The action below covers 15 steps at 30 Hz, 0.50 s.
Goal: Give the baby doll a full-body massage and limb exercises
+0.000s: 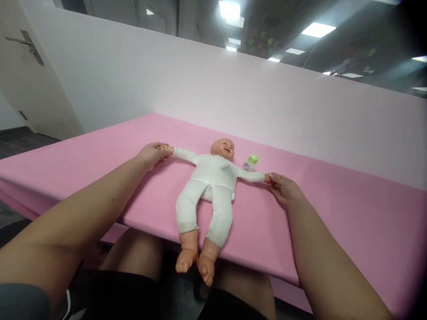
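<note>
A baby doll (213, 171) with a white cloth body lies on its back on the pink-covered table (267, 231). Its head points to the far side, and its bare feet hang past the near edge. Both doll arms are stretched out sideways. My left hand (152, 155) is closed around the doll's hand on the left of the view. On the other side, my right hand (283, 186) pinches the doll's other hand between thumb and fingers. Close to the doll's head and arm stands a small bottle (251, 163) with a green cap.
A white wall (213, 80) rises behind the table, with a window (283, 40) reflecting ceiling lights above it. At the far left is a door (36, 66) with a metal handle. My legs (136, 253) are under the table's near edge.
</note>
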Motion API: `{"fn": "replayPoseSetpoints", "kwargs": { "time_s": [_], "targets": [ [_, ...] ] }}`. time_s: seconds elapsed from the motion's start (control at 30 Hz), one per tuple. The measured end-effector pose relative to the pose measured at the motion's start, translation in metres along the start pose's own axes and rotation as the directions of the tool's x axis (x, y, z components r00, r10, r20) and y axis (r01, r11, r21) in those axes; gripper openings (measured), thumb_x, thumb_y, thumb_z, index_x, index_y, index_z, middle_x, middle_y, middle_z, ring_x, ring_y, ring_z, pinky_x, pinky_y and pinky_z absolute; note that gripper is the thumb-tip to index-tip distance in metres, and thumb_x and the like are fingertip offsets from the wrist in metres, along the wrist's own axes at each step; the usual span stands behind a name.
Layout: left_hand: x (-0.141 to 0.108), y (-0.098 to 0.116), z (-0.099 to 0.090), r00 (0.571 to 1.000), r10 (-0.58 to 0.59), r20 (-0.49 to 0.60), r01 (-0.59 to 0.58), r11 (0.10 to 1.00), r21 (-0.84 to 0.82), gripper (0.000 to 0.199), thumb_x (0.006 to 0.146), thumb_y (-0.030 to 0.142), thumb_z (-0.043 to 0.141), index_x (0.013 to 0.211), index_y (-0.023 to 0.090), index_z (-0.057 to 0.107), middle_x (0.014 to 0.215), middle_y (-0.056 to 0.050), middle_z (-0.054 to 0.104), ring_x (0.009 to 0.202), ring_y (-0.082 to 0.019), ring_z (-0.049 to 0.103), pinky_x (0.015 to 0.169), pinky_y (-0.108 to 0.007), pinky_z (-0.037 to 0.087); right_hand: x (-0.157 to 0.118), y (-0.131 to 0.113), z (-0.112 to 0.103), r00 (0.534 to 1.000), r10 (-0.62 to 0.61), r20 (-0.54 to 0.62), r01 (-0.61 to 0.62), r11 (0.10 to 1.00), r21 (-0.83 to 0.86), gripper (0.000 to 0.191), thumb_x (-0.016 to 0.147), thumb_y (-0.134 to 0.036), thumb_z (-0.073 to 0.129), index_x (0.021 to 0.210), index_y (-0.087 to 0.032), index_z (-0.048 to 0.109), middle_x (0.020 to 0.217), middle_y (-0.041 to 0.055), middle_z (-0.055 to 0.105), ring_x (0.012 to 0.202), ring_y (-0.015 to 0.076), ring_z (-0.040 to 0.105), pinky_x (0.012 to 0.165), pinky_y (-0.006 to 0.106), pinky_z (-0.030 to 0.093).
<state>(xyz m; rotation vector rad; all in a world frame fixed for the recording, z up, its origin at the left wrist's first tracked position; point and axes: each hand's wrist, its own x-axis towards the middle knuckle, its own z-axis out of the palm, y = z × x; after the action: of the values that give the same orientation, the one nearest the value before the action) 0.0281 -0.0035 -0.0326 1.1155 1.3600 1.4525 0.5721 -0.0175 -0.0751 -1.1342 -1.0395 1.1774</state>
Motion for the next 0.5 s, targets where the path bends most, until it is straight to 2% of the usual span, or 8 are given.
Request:
{"fn": "replayPoseSetpoints", "kwargs": {
  "time_s": [0.07, 0.13, 0.27, 0.37, 0.43, 0.5],
  "targets": [
    [-0.001, 0.001, 0.0, 1.0, -0.014, 0.002, 0.014, 1.0, -0.004, 0.052, 0.056, 0.018, 0.093, 0.103, 0.016, 0.07, 0.082, -0.006, 0.07, 0.068, -0.017, 0.065, 0.056, -0.027, 0.045, -0.001, 0.0, 0.0, 0.999, 0.023, 0.023, -0.025, 0.997, 0.073, 0.027, 0.077, -0.024, 0.085, 0.1, -0.017, 0.073, 0.104, 0.0081, 0.072, 0.097, 0.0191, 0.07, 0.086, 0.025, 0.064],
    [-0.002, 0.002, 0.0, 1.0, -0.03, 0.009, 0.03, 1.0, -0.004, 0.052, 0.058, 0.015, 0.09, 0.107, 0.016, 0.071, 0.081, -0.005, 0.07, 0.067, -0.017, 0.065, 0.056, -0.026, 0.045, -0.004, -0.003, 0.002, 0.998, 0.056, 0.041, -0.06, 0.992, 0.112, 0.028, 0.076, -0.019, 0.085, 0.102, -0.018, 0.074, 0.108, 0.0081, 0.072, 0.102, 0.0204, 0.07, 0.091, 0.027, 0.063],
    [-0.002, 0.002, 0.0, 0.999, -0.05, 0.02, 0.05, 0.999, -0.005, 0.049, 0.064, 0.014, 0.086, 0.111, 0.016, 0.073, 0.081, -0.006, 0.071, 0.067, -0.016, 0.065, 0.057, -0.026, 0.046, -0.013, -0.009, 0.009, 0.993, 0.088, 0.082, -0.094, 0.993, 0.068, 0.037, 0.073, -0.016, 0.086, 0.108, -0.019, 0.074, 0.11, 0.0082, 0.072, 0.105, 0.0224, 0.07, 0.089, 0.03, 0.064],
    [0.0, 0.001, -0.001, 0.998, -0.05, 0.036, 0.05, 0.999, -0.006, 0.048, 0.066, 0.018, 0.087, 0.112, 0.016, 0.073, 0.081, -0.008, 0.072, 0.068, -0.018, 0.067, 0.06, -0.028, 0.05, -0.018, -0.012, 0.014, 0.992, 0.096, 0.084, -0.091, 0.994, -0.065, 0.039, 0.076, -0.024, 0.088, 0.112, -0.019, 0.074, 0.105, 0.0085, 0.072, 0.09, 0.0191, 0.07, 0.068, 0.024, 0.063],
    [0.002, 0.0, -0.002, 0.998, -0.047, 0.048, 0.047, 0.999, 0.0, 0.047, 0.065, 0.022, 0.089, 0.109, 0.015, 0.073, 0.08, -0.009, 0.073, 0.067, -0.019, 0.068, 0.062, -0.03, 0.052, -0.019, -0.013, 0.017, 0.992, 0.101, 0.081, -0.087, 0.984, -0.157, 0.039, 0.077, -0.029, 0.089, 0.111, -0.017, 0.074, 0.094, 0.0074, 0.072, 0.072, 0.014, 0.065, 0.052, 0.018, 0.053],
    [0.003, -0.001, -0.003, 0.998, -0.04, 0.052, 0.039, 0.999, 0.022, 0.046, 0.064, 0.025, 0.091, 0.105, 0.015, 0.074, 0.079, -0.009, 0.073, 0.066, -0.019, 0.067, 0.062, -0.03, 0.053, -0.018, -0.013, 0.018, 0.99, 0.109, 0.086, -0.092, 0.978, -0.186, 0.04, 0.075, -0.032, 0.09, 0.108, -0.016, 0.075, 0.084, 0.0055, 0.07, 0.061, 0.0105, 0.058, 0.045, 0.016, 0.045]
  ]
}}
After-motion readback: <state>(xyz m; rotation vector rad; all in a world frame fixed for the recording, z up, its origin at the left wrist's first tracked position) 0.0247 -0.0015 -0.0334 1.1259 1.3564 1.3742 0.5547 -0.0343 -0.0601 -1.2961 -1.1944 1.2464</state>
